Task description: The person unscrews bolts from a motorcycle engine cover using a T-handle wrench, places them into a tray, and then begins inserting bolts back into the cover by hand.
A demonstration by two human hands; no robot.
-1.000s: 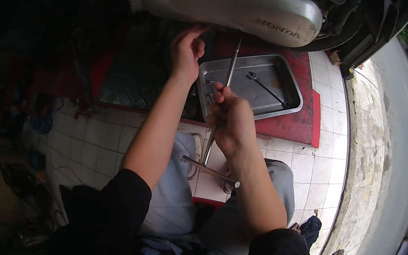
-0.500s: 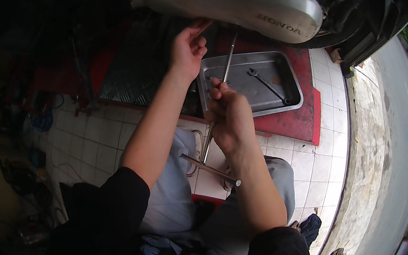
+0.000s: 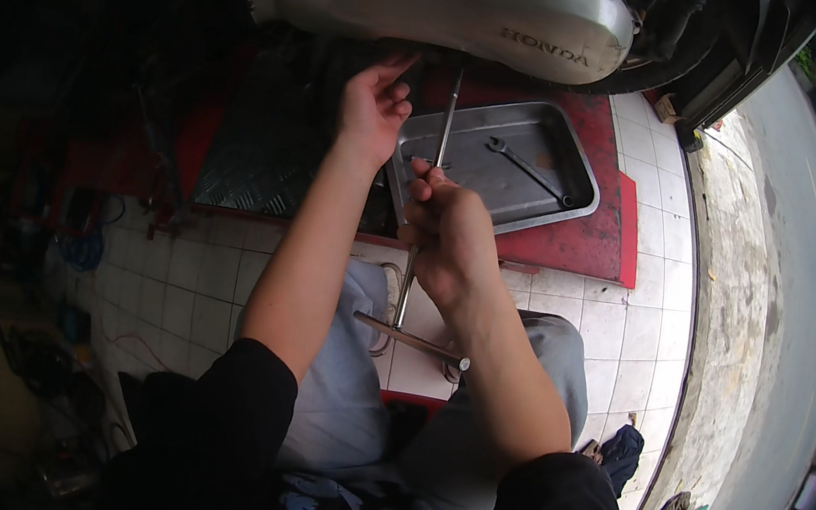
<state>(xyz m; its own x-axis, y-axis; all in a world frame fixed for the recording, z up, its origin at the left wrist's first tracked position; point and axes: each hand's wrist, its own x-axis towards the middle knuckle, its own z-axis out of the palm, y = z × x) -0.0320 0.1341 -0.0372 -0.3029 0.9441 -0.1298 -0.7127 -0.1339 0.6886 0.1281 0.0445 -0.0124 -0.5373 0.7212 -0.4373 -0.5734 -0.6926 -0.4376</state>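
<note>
My right hand is closed around the shaft of a T-handle socket wrench. The crossbar of this wrench lies near my knees, and its far end goes up into shadow under a rounded silver motorcycle engine cover. My left hand is raised left of the shaft, close below the cover. One finger points up toward the underside; the others are loosely bent and nothing shows in them. Dark hides the fingertips there. Behind the shaft a metal tray holds a combination wrench and a few small pieces.
Under the tray is a red platform with a dark tread-plate section to its left. White floor tiles run around it. A dark cloth lies on the right, near a road. Cables and equipment stand in the dim left side.
The view has shifted slightly, so the cover and tray sit a little further left. Both hands keep nearly the same places, the right still on the T-handle wrench.
</note>
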